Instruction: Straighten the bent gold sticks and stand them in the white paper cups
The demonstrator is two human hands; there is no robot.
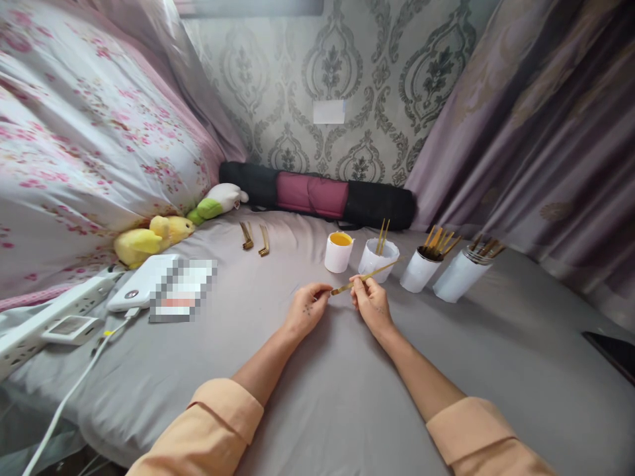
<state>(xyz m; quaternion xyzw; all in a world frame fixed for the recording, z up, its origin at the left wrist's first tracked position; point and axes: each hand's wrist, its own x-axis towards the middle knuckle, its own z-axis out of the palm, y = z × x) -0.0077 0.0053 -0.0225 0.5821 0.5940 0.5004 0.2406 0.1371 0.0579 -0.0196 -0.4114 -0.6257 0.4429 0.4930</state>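
My right hand (371, 305) pinches a thin golden-brown stick (381, 270) between thumb and fingers. The stick slants up to the right, and its thicker bronze end (339, 290) points at my left hand. My left hand (308, 309) is closed, its fingertips pinched together at that end; anything held between them is too small to make out. Just beyond my hands stand a white cup (338, 258) with yellow-orange contents and a pale cup (373, 267) holding two thin sticks. Two bundles of bronze-coloured sticks, a left bundle (247, 238) and a right bundle (264, 243), lie farther back.
At right stand a white container (417, 277) with several sticks and a white jar (459, 281) with brown sticks. A power strip (59, 317), white device (146, 281) and plush toys (143, 241) lie left. A rolled bag (312, 195) lies along the wall; a dark phone-like object (612, 354) is far right.
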